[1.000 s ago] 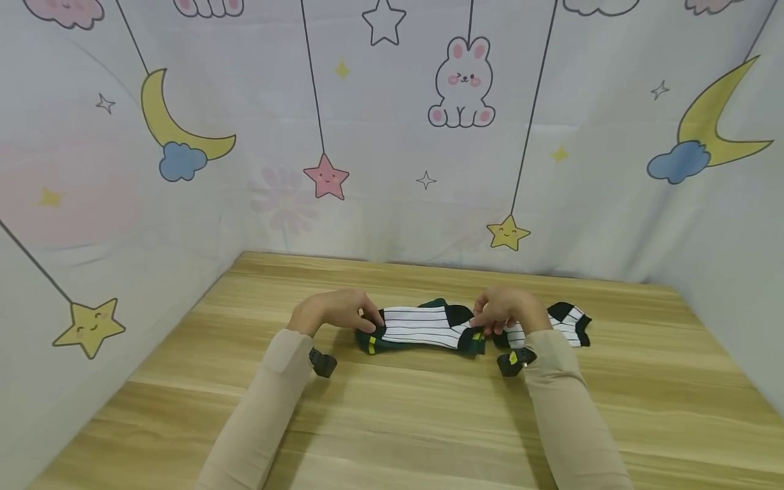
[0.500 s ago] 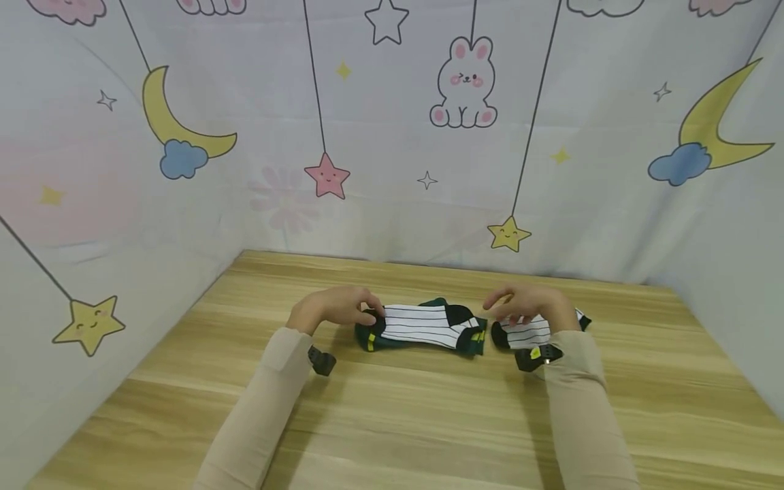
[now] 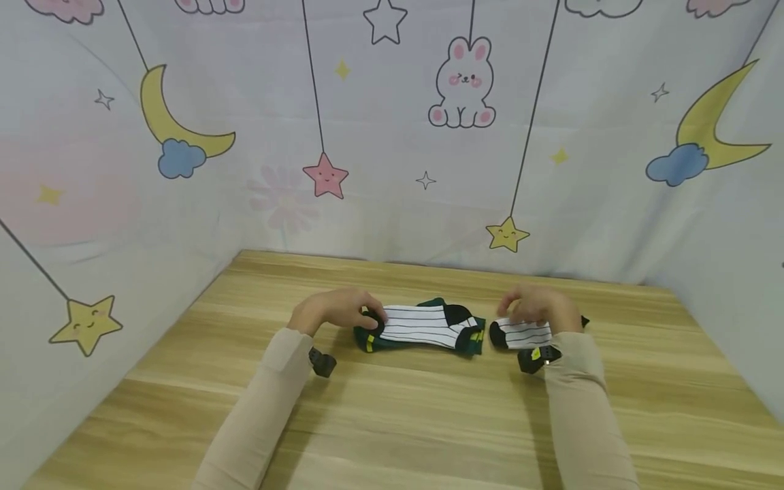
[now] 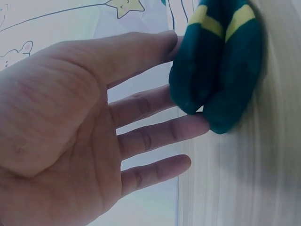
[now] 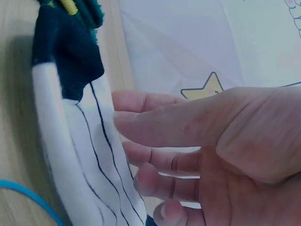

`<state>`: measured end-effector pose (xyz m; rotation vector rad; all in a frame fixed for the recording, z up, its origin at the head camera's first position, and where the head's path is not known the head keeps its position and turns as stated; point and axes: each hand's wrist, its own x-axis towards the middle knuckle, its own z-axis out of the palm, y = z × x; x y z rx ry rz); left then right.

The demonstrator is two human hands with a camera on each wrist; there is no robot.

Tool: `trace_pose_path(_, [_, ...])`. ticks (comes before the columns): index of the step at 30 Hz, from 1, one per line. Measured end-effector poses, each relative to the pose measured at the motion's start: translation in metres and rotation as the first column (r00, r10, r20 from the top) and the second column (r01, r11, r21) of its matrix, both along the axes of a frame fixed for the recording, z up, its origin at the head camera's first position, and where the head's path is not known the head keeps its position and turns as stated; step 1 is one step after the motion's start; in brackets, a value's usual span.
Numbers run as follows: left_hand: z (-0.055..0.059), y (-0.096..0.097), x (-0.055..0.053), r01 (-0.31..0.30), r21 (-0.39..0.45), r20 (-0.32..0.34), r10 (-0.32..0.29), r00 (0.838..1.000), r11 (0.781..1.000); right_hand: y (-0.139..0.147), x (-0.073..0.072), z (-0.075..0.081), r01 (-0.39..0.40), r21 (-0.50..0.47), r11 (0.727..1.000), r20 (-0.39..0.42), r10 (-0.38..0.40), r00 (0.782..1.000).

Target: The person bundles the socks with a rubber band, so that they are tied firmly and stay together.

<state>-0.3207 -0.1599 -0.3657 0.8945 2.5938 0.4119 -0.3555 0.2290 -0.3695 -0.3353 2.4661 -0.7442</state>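
In the head view a white sock (image 3: 416, 325) with thin black stripes and black toe and heel lies on green socks (image 3: 468, 348) with yellow bands. My left hand (image 3: 339, 307) pinches its black toe between thumb and index finger. In the left wrist view the green toes (image 4: 230, 75) hang over the fingertips, and the other fingers extend straight. A second striped sock (image 3: 527, 333) lies to the right. My right hand (image 3: 539, 305) is over it, hiding its far part; in the right wrist view the loosely bent fingers (image 5: 160, 127) are right at its edge.
The socks lie on a wood-grain table (image 3: 404, 415). A white printed cloth backdrop (image 3: 392, 218) rises behind the table and along both sides. A black wrist device (image 3: 321, 362) is on each forearm. A blue curved strip (image 5: 33, 200) crosses the right wrist view's lower left corner.
My right hand has let go of the heel end of the left striped sock and moved right, over the second striped sock. My left hand stays at the toe, nearly still.
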Motion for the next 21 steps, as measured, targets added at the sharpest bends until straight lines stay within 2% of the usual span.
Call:
trace_pose_path(7, [0.0025,-0.0012,0.0019,0.005,0.016,0.011,-0.005,1.000,1.000,-0.0031,0.0013,-0.0029,0.034,0.126,0.991,-0.048,-0.028,0.998])
trace_pose_path(13, [0.0019,-0.0022,0.0023,0.002,0.021,0.020,-0.003,1.000,1.000,-0.0035,0.0017,-0.0040,0.007,0.132,0.991,-0.051,0.000,0.999])
trace_pose_path(18, [0.0003,-0.0015,0.0003,-0.002,0.017,0.018,0.001,1.000,1.000,-0.0018,-0.0001,0.0008,-0.037,0.140,0.989,-0.117,0.054,0.992])
trace_pose_path(21, [-0.0003,-0.0009,-0.0002,0.001,0.014,0.015,-0.001,1.000,1.000,-0.0013,-0.0003,0.0054,-0.040,0.129,0.991,-0.155,0.060,0.986])
